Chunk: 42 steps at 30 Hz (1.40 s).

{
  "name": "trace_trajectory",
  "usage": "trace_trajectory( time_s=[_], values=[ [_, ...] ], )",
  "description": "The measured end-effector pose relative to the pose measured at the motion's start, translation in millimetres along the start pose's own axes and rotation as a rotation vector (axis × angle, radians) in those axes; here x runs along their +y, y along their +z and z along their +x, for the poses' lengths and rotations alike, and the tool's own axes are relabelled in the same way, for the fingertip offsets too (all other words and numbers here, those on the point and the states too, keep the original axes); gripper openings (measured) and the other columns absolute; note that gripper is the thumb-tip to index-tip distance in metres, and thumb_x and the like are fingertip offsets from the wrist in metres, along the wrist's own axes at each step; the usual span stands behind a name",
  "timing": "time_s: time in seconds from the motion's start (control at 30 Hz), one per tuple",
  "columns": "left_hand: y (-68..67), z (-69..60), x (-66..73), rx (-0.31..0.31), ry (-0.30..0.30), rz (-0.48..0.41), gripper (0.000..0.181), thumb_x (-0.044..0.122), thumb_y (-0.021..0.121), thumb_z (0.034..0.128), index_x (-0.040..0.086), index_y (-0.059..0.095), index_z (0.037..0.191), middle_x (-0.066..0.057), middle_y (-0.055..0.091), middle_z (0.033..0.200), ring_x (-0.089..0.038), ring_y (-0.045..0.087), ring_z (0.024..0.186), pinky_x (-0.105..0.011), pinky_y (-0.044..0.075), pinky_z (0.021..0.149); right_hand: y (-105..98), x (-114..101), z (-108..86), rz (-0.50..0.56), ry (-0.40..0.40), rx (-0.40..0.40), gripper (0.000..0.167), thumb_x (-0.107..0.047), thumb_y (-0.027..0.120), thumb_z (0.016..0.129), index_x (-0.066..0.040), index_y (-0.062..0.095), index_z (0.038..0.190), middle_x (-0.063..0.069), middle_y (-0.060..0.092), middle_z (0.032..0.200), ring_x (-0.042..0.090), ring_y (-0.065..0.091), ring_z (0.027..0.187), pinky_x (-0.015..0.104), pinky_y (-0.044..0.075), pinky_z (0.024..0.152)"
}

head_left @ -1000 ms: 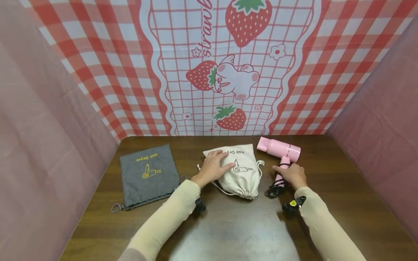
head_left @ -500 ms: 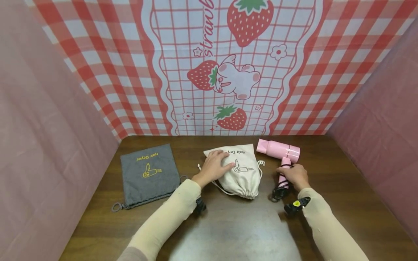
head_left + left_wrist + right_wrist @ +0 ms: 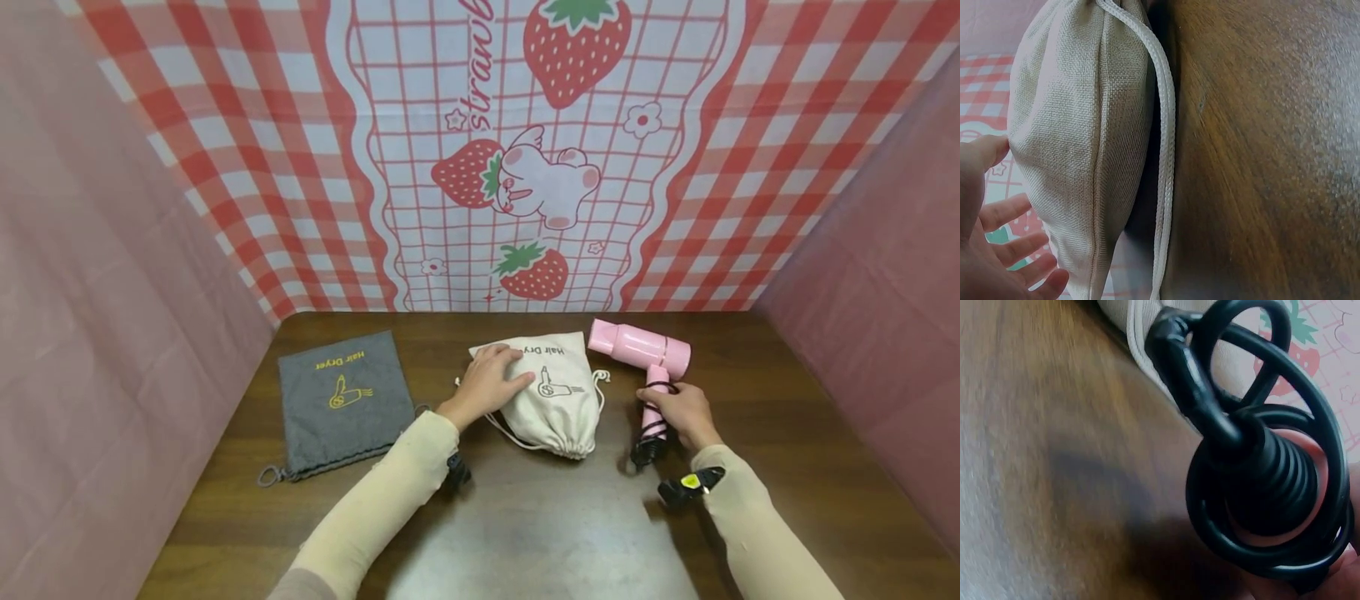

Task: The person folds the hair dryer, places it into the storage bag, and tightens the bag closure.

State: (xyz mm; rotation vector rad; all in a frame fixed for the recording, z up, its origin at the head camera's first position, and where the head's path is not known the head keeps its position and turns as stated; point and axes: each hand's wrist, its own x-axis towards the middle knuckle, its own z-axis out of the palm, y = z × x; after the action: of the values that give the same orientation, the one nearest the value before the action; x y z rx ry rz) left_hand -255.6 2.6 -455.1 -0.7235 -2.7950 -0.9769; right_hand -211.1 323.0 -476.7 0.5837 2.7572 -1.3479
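A pink hair dryer is at the back right, its black cord wound round the handle. My right hand grips that handle, thumb on its left side. In the right wrist view, the ribbed cord end and loops of cord fill the near right. A stuffed cream drawstring bag, printed "Hair Dryer", lies in the middle, its neck gathered toward me. On its left part rests my left hand, fingers spread. The left wrist view shows the bag's side seam beside the thumb.
A flat grey drawstring bag with yellow "Hair Dryer" print lies on the left of the brown wooden table. A strawberry-print cloth hangs behind, with pink cloths at both sides. A white drawstring trails beside the cream bag.
The handle of the hair dryer has swung slightly right and toward me with my right hand, and the whole dryer has turned a little. My left hand stays on the cream bag.
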Motion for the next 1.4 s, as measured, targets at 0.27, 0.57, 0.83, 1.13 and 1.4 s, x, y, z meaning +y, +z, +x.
trace_trajectory(
  time_s=[0.27, 0.57, 0.83, 1.13, 1.4],
  values=[
    [2.2, 1.0, 2.0, 0.010, -0.020, -0.018, 0.049, 0.039, 0.063, 0.0916, 0.008, 0.060, 0.129, -0.016, 0.056, 0.135, -0.034, 0.048, 0.128, -0.044, 0.037, 0.110, -4, -11, -5.6, 0.034, -0.041, -0.036, 0.069, -0.035, 0.069, 0.088, 0.016, 0.046, 0.129, 0.026, 0.059, 0.105, 0.016, 0.058, 0.071, 0.026, 0.051, 0.059],
    [2.6, 1.6, 4.7, -0.002, -0.076, -0.064, 0.056, 0.041, 0.062, 0.0924, 0.010, 0.052, 0.138, -0.014, 0.050, 0.144, -0.033, 0.044, 0.134, -0.046, 0.036, 0.111, -6, -27, -17.5, 0.014, -0.122, -0.096, 0.063, -0.033, 0.071, 0.086, 0.012, 0.050, 0.125, 0.025, 0.060, 0.106, 0.017, 0.057, 0.076, 0.025, 0.051, 0.062],
    [5.5, 3.9, 5.6, 0.034, -0.112, -0.133, 0.065, 0.041, 0.060, 0.0934, 0.007, 0.042, 0.145, -0.017, 0.048, 0.146, -0.036, 0.045, 0.135, -0.048, 0.035, 0.112, -8, -39, -24.7, 0.021, -0.203, -0.153, 0.053, -0.028, 0.073, 0.084, 0.011, 0.055, 0.114, 0.019, 0.060, 0.093, 0.015, 0.056, 0.070, 0.028, 0.052, 0.058],
    [5.2, 6.1, 5.7, 0.056, -0.131, -0.199, 0.064, 0.043, 0.056, 0.0952, 0.005, 0.042, 0.144, -0.017, 0.052, 0.142, -0.034, 0.047, 0.133, -0.047, 0.037, 0.111, -7, -48, -32.3, -0.041, -0.288, -0.190, 0.046, -0.028, 0.074, 0.082, 0.008, 0.059, 0.105, 0.015, 0.061, 0.088, 0.016, 0.055, 0.070, 0.029, 0.050, 0.057],
    [5.5, 8.0, 5.6, 0.068, -0.175, -0.294, 0.058, 0.039, 0.055, 0.0974, 0.003, 0.045, 0.142, -0.018, 0.058, 0.135, -0.032, 0.054, 0.127, -0.045, 0.040, 0.109, -2, -51, -34.3, -0.051, -0.321, -0.217, 0.039, -0.028, 0.076, 0.081, 0.005, 0.060, 0.097, 0.013, 0.061, 0.083, 0.015, 0.055, 0.068, 0.030, 0.050, 0.056]
  ],
)
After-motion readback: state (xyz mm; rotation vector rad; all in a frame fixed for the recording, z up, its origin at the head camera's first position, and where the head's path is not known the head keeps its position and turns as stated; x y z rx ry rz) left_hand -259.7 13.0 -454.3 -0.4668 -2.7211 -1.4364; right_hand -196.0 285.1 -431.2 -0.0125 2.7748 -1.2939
